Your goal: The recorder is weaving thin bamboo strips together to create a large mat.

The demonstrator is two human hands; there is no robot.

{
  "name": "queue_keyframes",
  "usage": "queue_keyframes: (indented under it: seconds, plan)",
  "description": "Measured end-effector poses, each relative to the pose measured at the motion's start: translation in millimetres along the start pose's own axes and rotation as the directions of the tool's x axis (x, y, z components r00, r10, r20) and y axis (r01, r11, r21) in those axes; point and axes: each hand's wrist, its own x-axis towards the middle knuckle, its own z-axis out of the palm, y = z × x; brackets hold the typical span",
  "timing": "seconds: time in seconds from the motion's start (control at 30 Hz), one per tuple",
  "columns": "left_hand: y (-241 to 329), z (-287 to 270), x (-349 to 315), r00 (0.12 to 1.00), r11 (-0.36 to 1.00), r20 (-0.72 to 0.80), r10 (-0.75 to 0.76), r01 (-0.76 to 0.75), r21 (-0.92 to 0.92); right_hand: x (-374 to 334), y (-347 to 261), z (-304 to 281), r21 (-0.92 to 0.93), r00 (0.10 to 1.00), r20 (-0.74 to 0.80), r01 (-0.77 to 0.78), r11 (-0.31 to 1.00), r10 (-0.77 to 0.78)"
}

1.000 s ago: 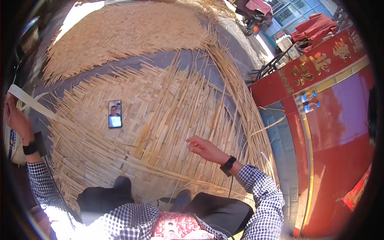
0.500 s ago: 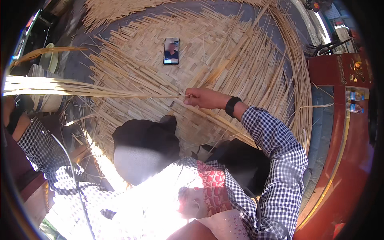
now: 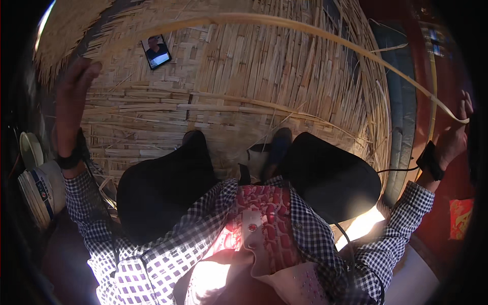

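A long, pale split-reed strip [image 3: 305, 29] arches across the upper view between my two raised hands. My left hand [image 3: 76, 84], at the upper left, has curled fingers and meets the blurred left end of the strip. Far out to the right, my right hand [image 3: 454, 137] is closed on the other end, some fingers pointing up and partly lost in the dark rim. Under the strip lies a woven reed mat [image 3: 223, 71], with loose long reeds [image 3: 137, 109] across its near part. A lit phone [image 3: 156, 52] rests on the mat, showing a person.
My knees [image 3: 162, 178] and feet are at the mat's near edge. A white bucket [image 3: 43, 190] stands at the left. On the right are a grey-green padded edge [image 3: 394, 112] and a red surface [image 3: 447, 173] with a red-and-gold paper [image 3: 460, 218]. Another mat piece [image 3: 71, 30] lies upper left.
My right hand has swung from the mat's middle out to the far right with the strip. My left hand has come up and forward; the reed bundle is no longer in view. The view has turned.
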Motion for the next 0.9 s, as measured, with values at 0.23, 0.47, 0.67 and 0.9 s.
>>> queue_keyframes:
  seconds: [0.23,0.47,0.67,0.9]
  plan:
    - [-33,147,-46,0.641,0.859,0.672,0.372,-0.511,0.012,-188,-31,-8,0.247,0.336,0.702,-0.942,0.229,0.628]
    - [-43,171,-70,0.593,0.909,0.689,0.416,-0.301,-0.289,-254,44,-57,-0.39,-0.195,0.893,-0.785,0.481,0.405]
    - [-12,98,-36,0.911,0.984,0.374,0.175,-0.158,-0.076,-256,35,-17,-0.293,-0.202,0.907,-0.932,0.212,0.369]
    - [145,-14,-21,0.753,0.734,0.134,0.644,-0.658,0.168,-388,-36,97,0.11,0.131,0.963,-0.989,0.102,0.235]
